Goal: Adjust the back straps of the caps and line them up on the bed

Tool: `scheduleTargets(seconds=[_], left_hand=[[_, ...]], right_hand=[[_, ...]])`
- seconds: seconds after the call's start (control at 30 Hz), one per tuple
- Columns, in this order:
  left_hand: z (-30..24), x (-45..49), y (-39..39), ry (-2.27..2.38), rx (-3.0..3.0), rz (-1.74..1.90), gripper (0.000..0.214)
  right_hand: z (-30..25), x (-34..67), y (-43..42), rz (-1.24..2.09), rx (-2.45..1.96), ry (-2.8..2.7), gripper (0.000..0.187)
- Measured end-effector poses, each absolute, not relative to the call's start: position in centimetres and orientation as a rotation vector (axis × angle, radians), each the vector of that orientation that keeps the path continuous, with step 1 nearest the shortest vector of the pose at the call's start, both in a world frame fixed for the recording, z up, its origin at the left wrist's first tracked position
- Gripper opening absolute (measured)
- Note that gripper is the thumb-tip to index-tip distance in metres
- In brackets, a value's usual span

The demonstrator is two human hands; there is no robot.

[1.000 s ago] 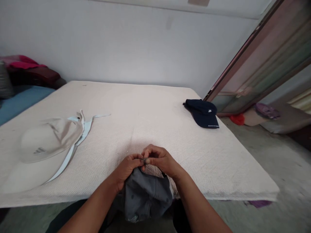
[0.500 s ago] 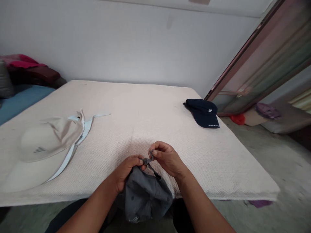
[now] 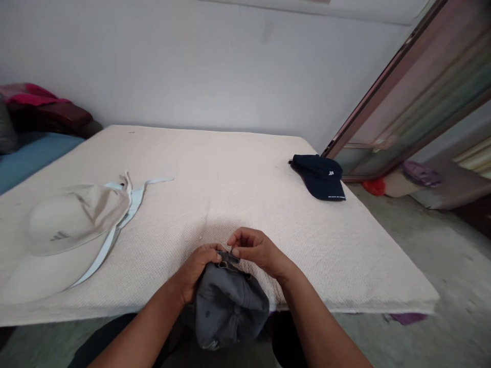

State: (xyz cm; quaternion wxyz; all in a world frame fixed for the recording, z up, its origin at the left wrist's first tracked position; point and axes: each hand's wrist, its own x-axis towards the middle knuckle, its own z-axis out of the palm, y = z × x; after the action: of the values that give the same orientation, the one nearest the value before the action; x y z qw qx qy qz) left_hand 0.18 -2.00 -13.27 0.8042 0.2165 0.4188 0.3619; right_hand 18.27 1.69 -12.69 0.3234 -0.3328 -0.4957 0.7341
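A dark grey cap (image 3: 232, 304) hangs at the table's front edge, its back strap and buckle turned up toward me. My left hand (image 3: 201, 266) is closed on the strap (image 3: 229, 257) near the buckle, thumb on top. From the other side, my right hand (image 3: 257, 251) pinches the strap's end between thumb and forefinger. The fingers hide part of the buckle. On the left lies a beige wide-brimmed hat (image 3: 76, 220) with pale blue lining and loose ties. A navy cap (image 3: 318, 176) rests at the right, brim toward me.
A cream textured cloth covers the table (image 3: 215, 174), which reaches back to a white wall (image 3: 184, 66). A sliding glass door (image 3: 402, 92) stands at the right. Folded bedding (image 3: 38, 110) lies at the far left.
My right hand has moved slightly left, closer to my left hand. The strap's end, held out to the right before, now lies nearer the buckle.
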Motion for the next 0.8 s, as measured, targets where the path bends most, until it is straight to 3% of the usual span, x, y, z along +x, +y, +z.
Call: scheduleTargets(seconds=[0.8], left_hand=[[-13.28,0.20,-2.24,1.034,0.591,0.752,0.030]], right_hand=[[-13.10,18.68,1.53,1.901,-0.854,-1.448,0.018]])
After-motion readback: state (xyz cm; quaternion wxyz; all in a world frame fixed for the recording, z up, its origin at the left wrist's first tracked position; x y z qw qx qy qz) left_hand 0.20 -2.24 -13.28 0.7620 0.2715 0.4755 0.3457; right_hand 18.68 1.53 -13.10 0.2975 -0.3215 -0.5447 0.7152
